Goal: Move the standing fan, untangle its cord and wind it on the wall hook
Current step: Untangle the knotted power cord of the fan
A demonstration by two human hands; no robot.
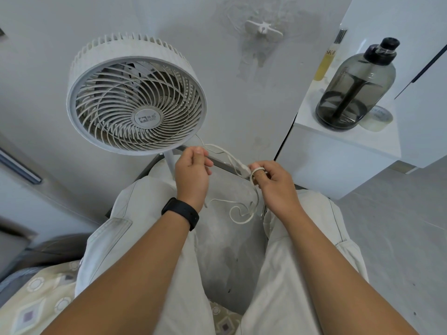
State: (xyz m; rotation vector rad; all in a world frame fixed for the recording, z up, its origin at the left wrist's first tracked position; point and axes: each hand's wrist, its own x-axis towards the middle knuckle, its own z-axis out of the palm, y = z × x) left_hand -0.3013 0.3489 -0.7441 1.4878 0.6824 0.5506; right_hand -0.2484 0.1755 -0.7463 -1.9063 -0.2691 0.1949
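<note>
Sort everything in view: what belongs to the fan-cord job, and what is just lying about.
Job:
standing fan
white cord, pinched by left hand and looped round a finger of right hand
wall hook

Lying about:
smoky water bottle
tape roll
yellow bottle

One wide-angle camera sits on my head, looking forward and steeply down over my forearms. My fingers (203, 163) are close beneath it, mid-frame; beyond them rises the wall (48, 56).
</note>
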